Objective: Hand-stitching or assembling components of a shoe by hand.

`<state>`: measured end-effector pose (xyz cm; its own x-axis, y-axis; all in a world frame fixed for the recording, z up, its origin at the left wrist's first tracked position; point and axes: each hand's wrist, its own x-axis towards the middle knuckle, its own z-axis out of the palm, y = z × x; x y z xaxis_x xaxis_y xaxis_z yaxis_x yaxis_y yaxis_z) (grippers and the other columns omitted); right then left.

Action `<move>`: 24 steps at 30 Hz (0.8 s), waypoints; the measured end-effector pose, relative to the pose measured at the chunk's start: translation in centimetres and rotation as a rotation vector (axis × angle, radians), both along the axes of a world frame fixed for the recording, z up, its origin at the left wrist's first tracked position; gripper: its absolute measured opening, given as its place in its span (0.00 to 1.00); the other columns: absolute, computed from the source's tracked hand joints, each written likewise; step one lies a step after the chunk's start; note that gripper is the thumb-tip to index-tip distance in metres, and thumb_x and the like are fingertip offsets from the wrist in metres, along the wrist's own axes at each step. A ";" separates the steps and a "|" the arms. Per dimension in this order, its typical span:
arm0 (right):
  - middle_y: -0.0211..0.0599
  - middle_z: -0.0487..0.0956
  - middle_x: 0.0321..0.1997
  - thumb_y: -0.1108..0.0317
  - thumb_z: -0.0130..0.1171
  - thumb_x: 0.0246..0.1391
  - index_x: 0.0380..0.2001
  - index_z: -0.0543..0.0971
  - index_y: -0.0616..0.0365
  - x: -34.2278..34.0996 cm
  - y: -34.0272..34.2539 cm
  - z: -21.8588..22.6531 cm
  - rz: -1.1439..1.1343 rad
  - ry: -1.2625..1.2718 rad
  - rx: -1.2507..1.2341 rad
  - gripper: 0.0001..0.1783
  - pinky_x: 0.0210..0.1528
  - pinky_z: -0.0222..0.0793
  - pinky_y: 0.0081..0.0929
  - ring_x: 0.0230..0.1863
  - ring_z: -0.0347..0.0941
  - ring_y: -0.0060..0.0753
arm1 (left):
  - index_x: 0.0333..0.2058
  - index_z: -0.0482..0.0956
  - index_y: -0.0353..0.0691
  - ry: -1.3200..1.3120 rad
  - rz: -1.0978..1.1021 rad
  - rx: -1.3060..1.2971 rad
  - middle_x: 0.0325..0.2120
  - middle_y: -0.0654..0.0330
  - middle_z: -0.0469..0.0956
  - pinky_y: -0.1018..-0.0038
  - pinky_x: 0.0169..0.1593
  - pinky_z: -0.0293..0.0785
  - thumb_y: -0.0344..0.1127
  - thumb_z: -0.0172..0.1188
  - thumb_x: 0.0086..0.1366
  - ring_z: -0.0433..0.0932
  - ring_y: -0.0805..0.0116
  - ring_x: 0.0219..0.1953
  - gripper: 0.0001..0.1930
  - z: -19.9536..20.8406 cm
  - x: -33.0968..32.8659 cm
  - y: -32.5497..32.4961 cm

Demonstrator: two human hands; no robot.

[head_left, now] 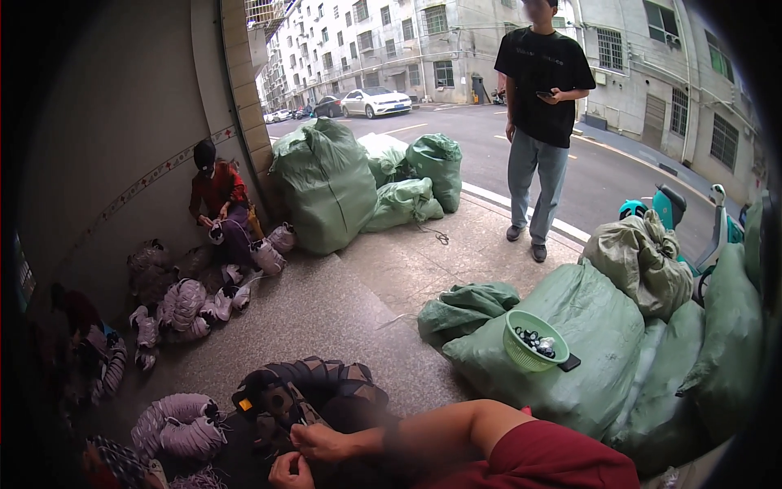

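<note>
The head view shows a curved bundle (pixel 346 376) of overlapping dark brown and black pieces at the near side, left of centre, just beyond the person's hands. Its long axis runs roughly left to right, bowing toward the far side; the left end, marked by an orange patch (pixel 245 404), points left, while the right end bends back toward the near side.

The right hand (pixel 324 442) is at the bundle's near edge, its fingers drawn together; whether they pinch an edge or a thread is too small to tell. The left hand (pixel 291 473) is just beside it, nearer and slightly left, fingers curled; I cannot tell what, if anything, they grip. The step in hand looks like fine fingertip work on this edge, and the next move seems to call for a steady hold with one hand while the other works.

To the left lies a pale bundle (pixel 191 436). To the right, a green basket (pixel 521 356) of small dark pieces rests on a green sack (pixel 586 318). Farther left, a seated co-worker (pixel 218 191) handles pale pieces; at the far right, a person in a black shirt (pixel 542 73) stands.
</note>
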<state>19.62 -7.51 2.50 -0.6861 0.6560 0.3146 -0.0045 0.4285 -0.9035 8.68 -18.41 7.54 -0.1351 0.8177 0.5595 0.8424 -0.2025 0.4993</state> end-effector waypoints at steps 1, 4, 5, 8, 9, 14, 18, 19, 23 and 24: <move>0.50 0.74 0.29 0.70 0.54 0.49 0.34 0.66 0.61 0.0 -0.1 0.2 0.019 -0.015 -0.005 0.11 0.34 0.66 0.42 0.35 0.73 0.57 | 0.32 0.80 0.38 -0.023 -0.018 0.013 0.30 0.52 0.79 0.63 0.38 0.75 0.27 0.62 0.55 0.78 0.52 0.33 0.05 -0.3 -0.3 0.1; 0.51 0.74 0.28 0.70 0.53 0.52 0.34 0.65 0.61 0.1 -0.2 0.3 0.041 -0.019 0.013 0.10 0.34 0.65 0.44 0.35 0.72 0.59 | 0.32 0.79 0.37 0.067 -0.039 0.036 0.30 0.51 0.80 0.62 0.39 0.75 0.28 0.62 0.55 0.78 0.50 0.33 0.06 -1.2 -0.8 0.5; 0.51 0.74 0.28 0.70 0.52 0.52 0.34 0.65 0.61 0.1 -0.2 0.3 0.051 -0.022 0.016 0.09 0.33 0.65 0.44 0.35 0.72 0.59 | 0.32 0.79 0.37 0.067 -0.039 0.040 0.30 0.51 0.80 0.62 0.39 0.75 0.28 0.62 0.55 0.78 0.50 0.33 0.06 -1.5 -1.1 0.7; 0.51 0.73 0.28 0.70 0.53 0.50 0.34 0.65 0.61 -0.1 0.3 -0.7 0.033 -0.046 0.014 0.11 0.33 0.65 0.43 0.34 0.72 0.58 | 0.32 0.79 0.36 0.139 -0.103 0.053 0.30 0.50 0.80 0.60 0.39 0.74 0.31 0.62 0.54 0.78 0.50 0.33 0.07 -1.7 -1.6 1.3; 0.51 0.73 0.28 0.70 0.53 0.50 0.34 0.65 0.61 -0.1 0.4 -1.0 0.036 -0.048 0.016 0.11 0.33 0.65 0.43 0.34 0.72 0.58 | 0.32 0.79 0.37 0.142 -0.131 0.004 0.30 0.49 0.80 0.60 0.40 0.74 0.32 0.63 0.54 0.78 0.49 0.34 0.08 -1.7 -1.7 1.4; 0.43 0.72 0.27 0.72 0.54 0.44 0.34 0.66 0.60 -0.1 0.9 -1.4 0.115 -0.055 -0.046 0.13 0.33 0.64 0.36 0.32 0.71 0.42 | 0.34 0.79 0.38 0.193 -0.150 -0.147 0.32 0.49 0.80 0.61 0.42 0.74 0.34 0.63 0.53 0.78 0.48 0.35 0.10 -2.2 -2.1 2.0; 0.39 0.67 0.27 0.69 0.53 0.46 0.33 0.65 0.59 0.4 1.0 -1.1 0.170 -0.054 -0.092 0.12 0.35 0.62 0.32 0.31 0.65 0.33 | 0.19 0.73 0.36 0.169 -0.118 -0.097 0.17 0.52 0.74 0.63 0.27 0.70 0.32 0.62 0.46 0.76 0.51 0.23 0.07 -2.9 -1.7 2.5; 0.40 0.70 0.27 0.71 0.53 0.45 0.33 0.66 0.59 0.6 1.0 -1.0 0.157 -0.043 -0.100 0.11 0.34 0.63 0.33 0.32 0.67 0.34 | 0.16 0.71 0.36 0.150 -0.136 -0.047 0.15 0.52 0.73 0.62 0.26 0.69 0.33 0.61 0.45 0.75 0.50 0.21 0.09 -2.9 -1.6 2.6; 0.41 0.72 0.27 0.72 0.53 0.45 0.33 0.67 0.60 0.8 1.0 -0.6 0.139 -0.048 -0.102 0.11 0.33 0.63 0.32 0.32 0.70 0.34 | 0.16 0.71 0.36 0.163 -0.168 -0.036 0.16 0.52 0.73 0.62 0.26 0.70 0.32 0.60 0.46 0.75 0.50 0.22 0.08 -2.4 -1.5 2.9; 0.40 0.72 0.27 0.71 0.53 0.45 0.33 0.67 0.59 0.7 0.9 -0.5 0.141 -0.059 -0.116 0.10 0.34 0.63 0.32 0.32 0.70 0.34 | 0.15 0.70 0.36 0.161 -0.174 -0.012 0.16 0.52 0.73 0.62 0.26 0.69 0.32 0.60 0.45 0.75 0.50 0.21 0.08 -2.4 -1.5 3.0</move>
